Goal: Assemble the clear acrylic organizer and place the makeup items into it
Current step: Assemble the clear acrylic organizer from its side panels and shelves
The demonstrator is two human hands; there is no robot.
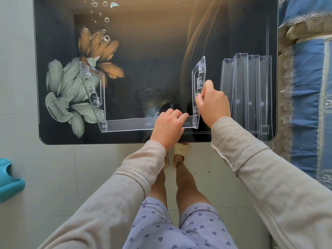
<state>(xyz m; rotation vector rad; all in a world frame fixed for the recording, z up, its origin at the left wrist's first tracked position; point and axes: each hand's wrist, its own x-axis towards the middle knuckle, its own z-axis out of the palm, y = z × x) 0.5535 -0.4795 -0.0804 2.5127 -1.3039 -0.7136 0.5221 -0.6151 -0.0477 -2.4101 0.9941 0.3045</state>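
Observation:
A partly joined clear acrylic organizer stands on the dark glass table (143, 51). Its left side panel (92, 90) is upright and slotted into a long clear front strip (129, 124) near the table's front edge. My left hand (168, 126) presses on the right end of that strip. My right hand (212, 103) grips the upright right side panel (198, 81), which meets the strip's right end. Several loose clear acrylic strips (249, 92) lie side by side to the right of my right hand. No makeup items are in view.
The table top carries a printed flower pattern (71, 87) on its left half. A bed with a blue and beige cover (305, 87) borders the table on the right. A turquoise plastic object (9, 178) sits on the tiled floor at the left. My slippered feet stand under the table's front edge.

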